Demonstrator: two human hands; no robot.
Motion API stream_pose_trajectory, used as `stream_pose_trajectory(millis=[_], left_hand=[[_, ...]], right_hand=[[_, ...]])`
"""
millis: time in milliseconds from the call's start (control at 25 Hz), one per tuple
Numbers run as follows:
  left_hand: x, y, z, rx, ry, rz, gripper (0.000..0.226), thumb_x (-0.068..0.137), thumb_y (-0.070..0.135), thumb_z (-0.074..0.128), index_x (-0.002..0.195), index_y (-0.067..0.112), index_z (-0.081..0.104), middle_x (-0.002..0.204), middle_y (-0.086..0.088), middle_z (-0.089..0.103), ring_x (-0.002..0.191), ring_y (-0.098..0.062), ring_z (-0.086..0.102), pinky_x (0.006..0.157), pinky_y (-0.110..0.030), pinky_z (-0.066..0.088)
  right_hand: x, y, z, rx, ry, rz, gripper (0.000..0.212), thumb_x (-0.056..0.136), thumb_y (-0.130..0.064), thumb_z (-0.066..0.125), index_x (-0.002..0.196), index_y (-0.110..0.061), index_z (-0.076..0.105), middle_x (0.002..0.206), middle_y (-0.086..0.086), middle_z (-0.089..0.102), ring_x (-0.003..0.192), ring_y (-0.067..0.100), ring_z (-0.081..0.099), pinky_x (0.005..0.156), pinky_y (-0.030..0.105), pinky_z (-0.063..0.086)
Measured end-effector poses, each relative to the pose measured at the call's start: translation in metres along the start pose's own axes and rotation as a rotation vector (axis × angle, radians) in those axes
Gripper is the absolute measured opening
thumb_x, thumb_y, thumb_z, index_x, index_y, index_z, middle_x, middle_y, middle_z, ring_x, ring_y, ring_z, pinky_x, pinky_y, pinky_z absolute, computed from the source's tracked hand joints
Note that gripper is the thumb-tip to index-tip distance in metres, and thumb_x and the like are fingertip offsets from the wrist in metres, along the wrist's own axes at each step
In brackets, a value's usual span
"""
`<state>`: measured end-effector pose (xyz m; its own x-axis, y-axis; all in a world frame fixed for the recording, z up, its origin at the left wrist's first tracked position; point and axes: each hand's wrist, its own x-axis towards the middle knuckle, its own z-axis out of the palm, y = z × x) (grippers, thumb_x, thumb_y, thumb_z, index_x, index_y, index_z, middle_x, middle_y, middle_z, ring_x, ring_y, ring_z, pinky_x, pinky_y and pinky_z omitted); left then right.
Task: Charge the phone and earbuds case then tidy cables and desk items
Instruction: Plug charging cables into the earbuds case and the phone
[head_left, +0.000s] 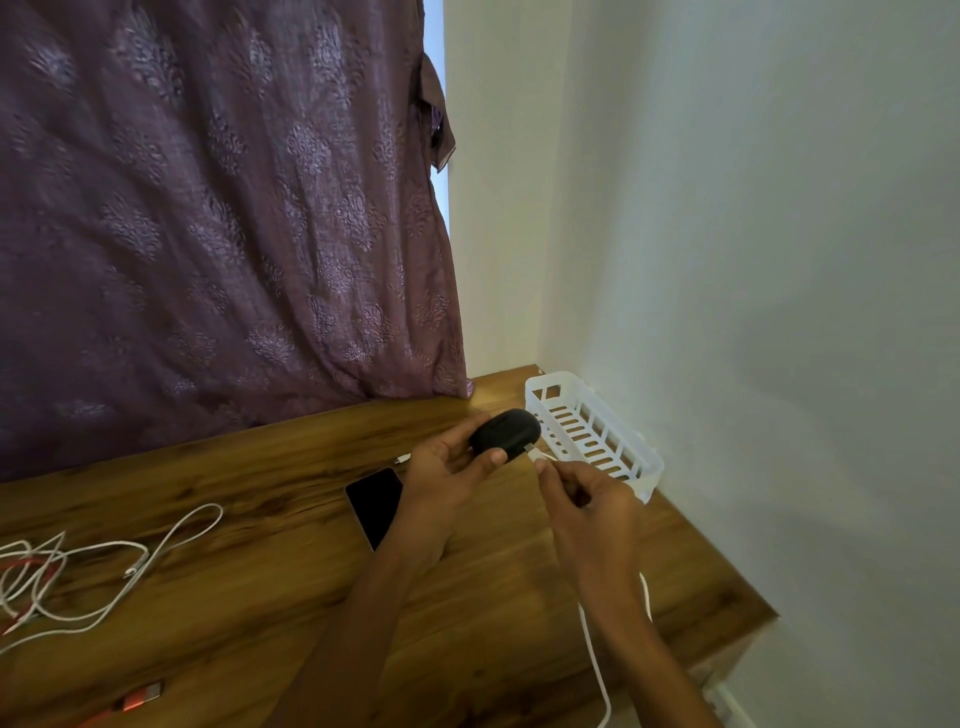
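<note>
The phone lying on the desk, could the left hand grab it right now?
Probably not at once. The left hand grips the earbuds case and would have to set it down first, though the phone lies uncovered just beside its wrist.

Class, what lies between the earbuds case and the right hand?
In the head view, the white cable's plug, pinched by the right hand, its tip at the earbuds case.
</note>
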<state>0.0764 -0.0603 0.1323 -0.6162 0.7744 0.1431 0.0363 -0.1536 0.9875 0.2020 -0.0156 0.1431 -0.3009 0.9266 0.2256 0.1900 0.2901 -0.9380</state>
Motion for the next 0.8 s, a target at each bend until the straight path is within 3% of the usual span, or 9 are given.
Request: stream_pose_trajectory(millis=[120, 320, 520, 680, 800], left_hand=[[-0.0021, 0.0019, 0.0005, -0.001, -0.003, 0.000, 0.046, 0.080, 0.001, 0.063, 0.123, 0.014, 0.055, 0.105, 0.009, 0.064, 0.092, 0.006, 0.063, 0.074, -0.008, 0.050], [-0.0044, 0.0046, 0.0045, 0.000, -0.001, 0.006, 0.043, 0.081, 0.000, 0.062, 0.118, 0.022, 0.055, 0.099, 0.015, 0.063, 0.085, 0.011, 0.063, 0.070, -0.007, 0.048], [-0.0060, 0.0038, 0.0032, 0.000, 0.000, -0.002, 0.043, 0.081, 0.002, 0.062, 0.118, 0.021, 0.055, 0.105, 0.008, 0.063, 0.096, 0.000, 0.061, 0.076, -0.008, 0.049], [-0.0044, 0.0026, 0.0019, 0.013, -0.011, -0.009, 0.044, 0.081, 0.002, 0.063, 0.121, 0.018, 0.055, 0.108, 0.006, 0.063, 0.100, -0.001, 0.060, 0.078, -0.008, 0.049], [-0.0024, 0.0040, -0.0012, 0.039, -0.018, -0.009, 0.047, 0.079, 0.001, 0.065, 0.122, 0.017, 0.055, 0.107, 0.005, 0.064, 0.098, 0.000, 0.061, 0.077, -0.009, 0.050]], right_hand=[[-0.0002, -0.0026, -0.0036, 0.007, -0.019, -0.009, 0.008, 0.085, -0.023, 0.063, 0.085, -0.018, 0.069, 0.062, -0.014, 0.058, 0.063, 0.004, 0.056, 0.059, 0.016, 0.048], [-0.0039, -0.0032, -0.0033, 0.002, -0.024, -0.007, 0.012, 0.085, -0.024, 0.063, 0.088, -0.016, 0.071, 0.064, -0.014, 0.060, 0.064, 0.004, 0.058, 0.055, 0.011, 0.044], [-0.0049, -0.0019, -0.0020, -0.006, -0.026, 0.014, 0.009, 0.084, -0.025, 0.063, 0.087, -0.019, 0.070, 0.064, -0.021, 0.056, 0.063, -0.008, 0.057, 0.053, 0.007, 0.041], [-0.0053, -0.0018, -0.0013, -0.003, -0.029, 0.028, 0.009, 0.084, -0.025, 0.063, 0.086, -0.021, 0.070, 0.063, -0.018, 0.059, 0.060, -0.002, 0.058, 0.051, 0.007, 0.040], [-0.0047, -0.0033, -0.0022, -0.014, -0.046, 0.022, 0.008, 0.085, -0.025, 0.063, 0.077, -0.026, 0.066, 0.058, -0.015, 0.058, 0.061, -0.008, 0.057, 0.045, 0.006, 0.041]])
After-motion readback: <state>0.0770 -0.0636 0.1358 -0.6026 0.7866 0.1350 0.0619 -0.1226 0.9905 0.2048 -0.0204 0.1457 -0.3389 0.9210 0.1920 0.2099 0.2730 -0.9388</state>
